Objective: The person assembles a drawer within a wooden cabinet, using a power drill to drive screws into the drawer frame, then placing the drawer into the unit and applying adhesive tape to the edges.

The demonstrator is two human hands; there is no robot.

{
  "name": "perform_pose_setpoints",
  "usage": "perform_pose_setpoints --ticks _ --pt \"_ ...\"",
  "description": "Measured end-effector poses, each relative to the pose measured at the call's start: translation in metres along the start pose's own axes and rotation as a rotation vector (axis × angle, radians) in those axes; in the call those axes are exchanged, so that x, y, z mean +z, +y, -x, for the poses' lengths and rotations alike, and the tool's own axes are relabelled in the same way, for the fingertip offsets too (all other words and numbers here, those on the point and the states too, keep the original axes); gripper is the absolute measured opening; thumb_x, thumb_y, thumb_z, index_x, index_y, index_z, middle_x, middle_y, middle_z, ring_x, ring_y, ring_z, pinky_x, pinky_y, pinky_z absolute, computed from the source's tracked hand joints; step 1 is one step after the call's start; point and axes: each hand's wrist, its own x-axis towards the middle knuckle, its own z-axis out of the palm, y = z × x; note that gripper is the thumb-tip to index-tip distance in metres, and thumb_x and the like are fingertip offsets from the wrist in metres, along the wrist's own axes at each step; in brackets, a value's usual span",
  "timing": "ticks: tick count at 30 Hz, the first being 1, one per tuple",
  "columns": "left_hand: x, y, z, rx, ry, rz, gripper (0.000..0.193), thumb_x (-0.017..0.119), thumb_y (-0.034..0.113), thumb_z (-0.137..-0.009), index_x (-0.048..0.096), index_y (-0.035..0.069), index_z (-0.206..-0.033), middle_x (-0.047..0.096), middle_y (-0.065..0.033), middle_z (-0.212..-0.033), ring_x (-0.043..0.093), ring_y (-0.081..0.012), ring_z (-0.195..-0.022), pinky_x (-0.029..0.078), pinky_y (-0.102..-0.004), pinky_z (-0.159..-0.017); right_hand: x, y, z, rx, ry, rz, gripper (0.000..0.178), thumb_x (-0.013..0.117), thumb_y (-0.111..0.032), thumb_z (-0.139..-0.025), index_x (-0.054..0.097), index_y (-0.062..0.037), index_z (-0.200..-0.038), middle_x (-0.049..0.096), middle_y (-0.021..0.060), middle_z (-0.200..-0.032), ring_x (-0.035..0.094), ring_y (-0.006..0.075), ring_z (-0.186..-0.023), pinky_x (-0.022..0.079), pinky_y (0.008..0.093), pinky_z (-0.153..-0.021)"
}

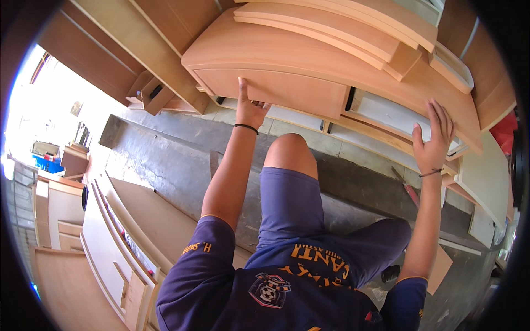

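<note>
A wooden cabinet (232, 41) with a curved top stands in front of me. Its wide drawer front (303, 94) covers the left part. My left hand (253, 110) has its thumb against the face of this drawer front, with the other fingers curled at its lower edge; part of them is hidden. To the right, an open compartment (386, 107) shows a white bottom panel. My right hand (435, 135) lies by the cabinet's right front edge, its fingers stretched out and the thumb apart, holding nothing.
Several curved wooden pieces (326, 30) lie stacked on the cabinet. A tool with a red handle (411, 193) rests on the floor below. Large panels (118, 251) lean at my lower left. A small open wooden box (154, 94) and a blue container (47, 163) stand farther left.
</note>
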Motion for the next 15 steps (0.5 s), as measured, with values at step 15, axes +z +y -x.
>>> perform_pose_setpoints --ticks 15 --pt "0.013 -0.042 0.013 -0.100 -0.171 0.042 0.101 0.067 0.060 -0.069 0.017 0.004 -0.137 0.026 -0.0140 -0.135 0.029 -0.0313 -0.127 0.028 -0.0497 -0.104 0.000 0.001 0.002 0.040 -0.008 0.061 0.051 0.062 -0.015 -0.071 0.053 -0.0147 -0.121 0.050 0.0028 -0.126 0.044 0.0243 -0.117 0.024 0.0475 -0.102"
